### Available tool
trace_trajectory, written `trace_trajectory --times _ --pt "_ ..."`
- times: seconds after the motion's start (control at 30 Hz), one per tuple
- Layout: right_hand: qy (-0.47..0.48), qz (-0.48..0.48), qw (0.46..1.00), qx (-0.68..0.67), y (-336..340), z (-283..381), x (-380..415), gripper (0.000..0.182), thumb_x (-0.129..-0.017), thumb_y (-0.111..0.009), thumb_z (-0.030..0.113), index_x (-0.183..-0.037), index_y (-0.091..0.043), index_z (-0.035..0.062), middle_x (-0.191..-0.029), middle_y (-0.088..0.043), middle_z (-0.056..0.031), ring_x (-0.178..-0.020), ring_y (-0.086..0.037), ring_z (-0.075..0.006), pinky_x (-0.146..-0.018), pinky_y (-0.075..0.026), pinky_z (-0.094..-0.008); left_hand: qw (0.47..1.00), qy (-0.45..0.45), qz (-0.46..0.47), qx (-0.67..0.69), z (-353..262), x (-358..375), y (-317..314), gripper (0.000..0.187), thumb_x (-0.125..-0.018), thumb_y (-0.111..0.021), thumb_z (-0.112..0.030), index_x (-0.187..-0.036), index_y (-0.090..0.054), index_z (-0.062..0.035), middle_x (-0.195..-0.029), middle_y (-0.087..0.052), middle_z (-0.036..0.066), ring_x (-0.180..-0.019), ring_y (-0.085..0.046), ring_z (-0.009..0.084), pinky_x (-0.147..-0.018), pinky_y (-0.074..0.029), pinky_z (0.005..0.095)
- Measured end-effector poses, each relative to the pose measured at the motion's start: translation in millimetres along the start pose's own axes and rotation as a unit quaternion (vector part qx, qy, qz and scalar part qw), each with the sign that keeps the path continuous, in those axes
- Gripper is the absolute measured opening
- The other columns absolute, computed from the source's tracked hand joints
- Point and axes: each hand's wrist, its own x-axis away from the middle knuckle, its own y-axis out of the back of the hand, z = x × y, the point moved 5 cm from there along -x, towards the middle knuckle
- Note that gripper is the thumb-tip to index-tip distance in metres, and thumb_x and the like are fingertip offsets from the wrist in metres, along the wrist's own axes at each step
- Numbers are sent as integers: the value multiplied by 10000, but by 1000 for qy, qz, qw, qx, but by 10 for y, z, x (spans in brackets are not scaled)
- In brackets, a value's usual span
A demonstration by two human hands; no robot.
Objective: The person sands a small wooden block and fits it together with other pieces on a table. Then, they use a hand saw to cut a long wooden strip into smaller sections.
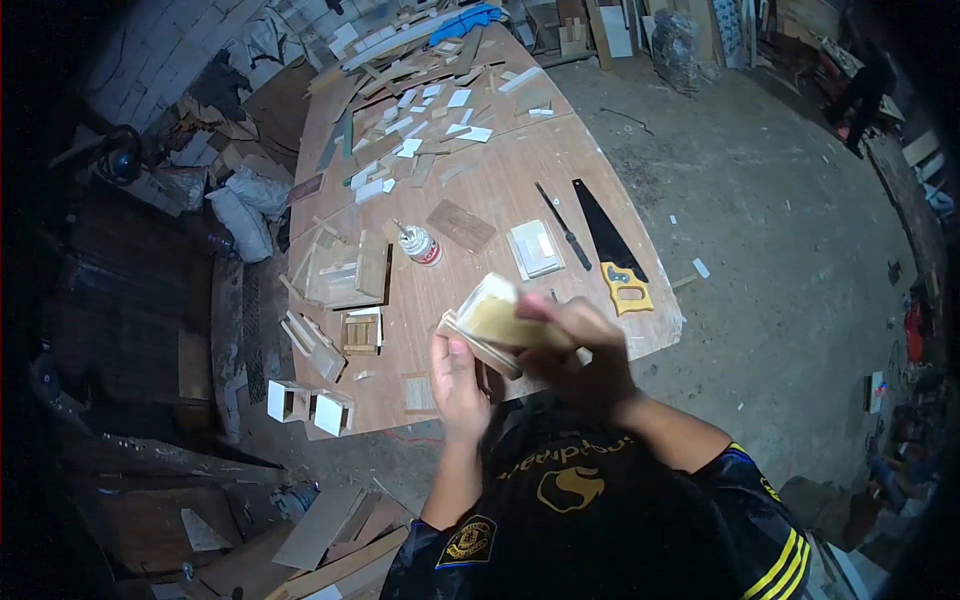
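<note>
Close in front of my chest, my left hand is closed on a small wooden box, its thumb along the near left edge. Over that box lies a pale yellowish flat piece, smeared by motion. My right hand grips the yellowish piece from the right, fingers curled and blurred; I cannot tell what the piece is made of. Beyond the hands, a glue bottle stands on the wooden table. Several white square pieces sit stacked to its right.
A handsaw with a yellow handle and a thin dark tool lie at the right. Wooden assemblies and two small white-faced boxes stand along the left edge. Scattered offcuts cover the far end. A person is at far right.
</note>
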Motion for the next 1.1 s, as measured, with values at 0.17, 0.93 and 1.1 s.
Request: trace_trajectory --times 0.17,0.93,1.1 --pt "18 71 997 36 -147 80 168 622 -751 -796 68 -1328 -565 74 -861 -698 -73 -623 -558 -214 -622 -466 -336 987 -74 -100 100 81 -18 267 362 -1052 -414 -343 -1211 -461 -22 -1053 -528 65 -913 -481 132 -846 -426 329" --pt "-358 164 919 18 -729 -2074 1878 519 -873 -706 133 -1348 -530 22 -1318 -606 -152 -1229 -572 -258 -1040 -417 -336 882 172 -439 2 876 1099 2610 315 -1039 -457 -289 -1199 -542 -32 -882 -592 34 -715 -559 128 -605 -458 292" --pt "-361 173 912 91 -1010 -2458 1949 535 -866 -709 173 -1352 -521 54 -1286 -616 -168 -1193 -592 -300 -1010 -446 -357 902 150 -402 43 1071 1371 2904 311 -1025 -495 -214 -1226 -597 0 -1026 -653 52 -898 -618 135 -860 -474 275"
